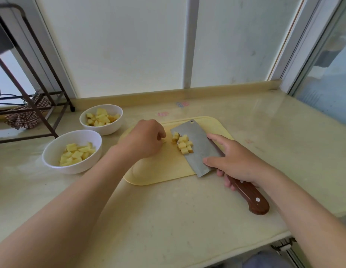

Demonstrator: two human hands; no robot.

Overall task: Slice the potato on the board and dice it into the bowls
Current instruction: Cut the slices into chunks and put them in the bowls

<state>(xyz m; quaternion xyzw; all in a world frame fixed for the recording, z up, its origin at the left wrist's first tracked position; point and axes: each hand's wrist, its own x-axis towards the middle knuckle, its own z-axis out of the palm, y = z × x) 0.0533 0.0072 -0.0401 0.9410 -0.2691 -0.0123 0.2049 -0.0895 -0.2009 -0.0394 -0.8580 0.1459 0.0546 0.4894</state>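
- Gripping the cleaver (195,149) with our right hand (236,161): fingers wrapped round the wooden handle, thumb on the blade's flat.
- Blade lies nearly flat over the yellow board (160,171), with potato cubes (183,145) piled on its left side.
- Our left hand (145,140) sits just beside the cubes, fingers curled under; we cannot tell if they hold anything.
- Near bowl (71,170) and far bowl (108,130) stand left of the board on the bench (168,219), both holding diced potato.

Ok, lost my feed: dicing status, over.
Right hand grips cleaver, potato dice on its blade. Left hand curled beside them, hold unseen. Near bowl, far bowl part-filled. Nothing blocking.
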